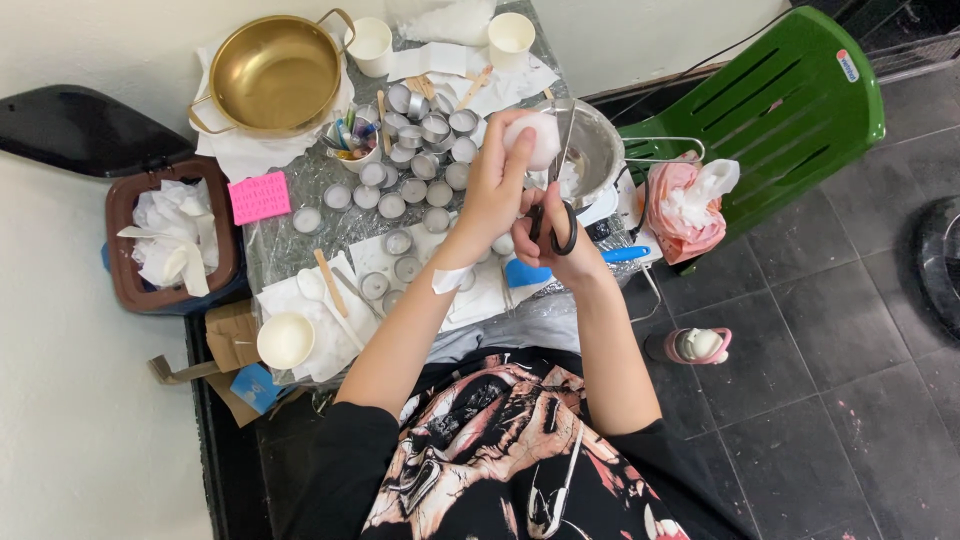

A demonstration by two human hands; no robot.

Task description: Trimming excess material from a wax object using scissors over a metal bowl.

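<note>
My left hand [497,180] holds a small white candle-like lump [540,138] up over the table. My right hand [560,240] grips black-handled scissors [558,205] whose blades point up beside the white lump. Below them lie several small round metal cups [420,150], some filled with white wax. A steel bowl [598,150] sits just behind my hands.
A brass pot [272,75] stands at the back left, with two paper cups [370,45] beyond. A brown bin [165,235] with tissue is left of the table. A green plastic chair [770,110] holding a pink bag [685,205] stands to the right.
</note>
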